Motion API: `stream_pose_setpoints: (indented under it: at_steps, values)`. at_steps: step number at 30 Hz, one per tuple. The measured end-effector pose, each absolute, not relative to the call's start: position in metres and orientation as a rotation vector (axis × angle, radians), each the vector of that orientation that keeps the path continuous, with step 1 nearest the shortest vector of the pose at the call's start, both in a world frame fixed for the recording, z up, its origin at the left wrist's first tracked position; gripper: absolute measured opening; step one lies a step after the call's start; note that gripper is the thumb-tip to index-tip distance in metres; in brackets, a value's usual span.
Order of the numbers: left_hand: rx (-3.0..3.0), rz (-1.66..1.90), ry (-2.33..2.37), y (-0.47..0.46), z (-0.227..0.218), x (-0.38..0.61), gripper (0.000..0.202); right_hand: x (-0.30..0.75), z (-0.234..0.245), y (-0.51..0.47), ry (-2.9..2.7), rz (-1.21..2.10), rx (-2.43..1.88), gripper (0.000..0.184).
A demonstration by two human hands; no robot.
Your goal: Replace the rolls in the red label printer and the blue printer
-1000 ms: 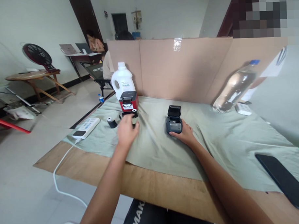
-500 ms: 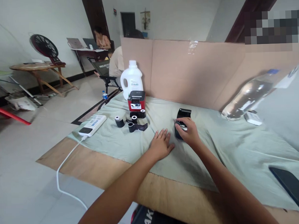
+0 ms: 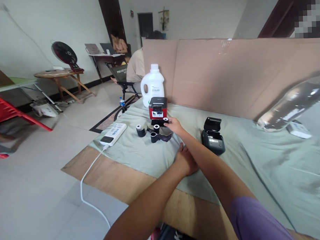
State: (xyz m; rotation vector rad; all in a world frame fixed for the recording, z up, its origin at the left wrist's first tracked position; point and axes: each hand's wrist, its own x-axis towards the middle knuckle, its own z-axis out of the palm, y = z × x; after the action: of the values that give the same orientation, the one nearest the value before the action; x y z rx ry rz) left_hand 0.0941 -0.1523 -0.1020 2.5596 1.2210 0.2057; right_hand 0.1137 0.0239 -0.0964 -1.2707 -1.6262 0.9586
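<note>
My right hand (image 3: 175, 126) reaches across to the left, thumb and fingers closed on a black ribbon roll (image 3: 165, 120) with a white core, in front of a red and black label printer (image 3: 158, 107). Beneath my right forearm, my left hand (image 3: 187, 161) lies on the cloth, fingers outstretched and partly hidden; it holds nothing. More black ribbon rolls (image 3: 140, 131) stand nearby, one with a loose strip (image 3: 164, 137) trailing from it. Right of my forearm sits a small black printer (image 3: 213, 141), its lid (image 3: 212, 124) raised.
Behind the red printer stands a white jug (image 3: 154, 85) against a cardboard panel (image 3: 213, 72). A white power strip (image 3: 113, 134) with its cable lies at left. A wrapped clear bottle (image 3: 285, 105) and a small white box (image 3: 299, 129) are at right. Two people sit beyond the table.
My right hand has left the black printer, whose lid now stands up, and moved left onto a ribbon roll. My left hand stays on the cloth. The view has turned left.
</note>
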Motion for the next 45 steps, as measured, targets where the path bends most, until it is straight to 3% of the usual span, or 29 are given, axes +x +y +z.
stream_pose_setpoints:
  at_steps: [11,15,20,37,42,45]
  values:
    - [2.57,0.314,1.303,-0.153,-0.108,0.095,0.068,0.22,-0.053,-0.059,-1.18,1.397,-1.085,0.044]
    - [2.604,0.294,1.321,-0.153,-0.109,0.096,0.064,0.292,-0.031,-0.086,-1.453,1.174,-1.241,0.047]
    - [2.649,0.247,1.319,-0.151,-0.109,0.095,0.061,0.356,-0.027,-0.091,-1.757,0.806,-1.399,0.037]
    - [2.64,0.21,1.313,-0.148,-0.11,0.094,0.06,0.35,-0.07,-0.065,-2.209,0.187,-1.738,0.041]
    - [2.636,0.218,1.316,-0.149,-0.108,0.094,0.06,0.351,-0.079,-0.067,-1.989,0.073,-1.837,0.027]
    - [2.628,0.212,1.312,-0.149,-0.107,0.094,0.06,0.355,-0.083,-0.067,-1.698,0.037,-1.876,0.039]
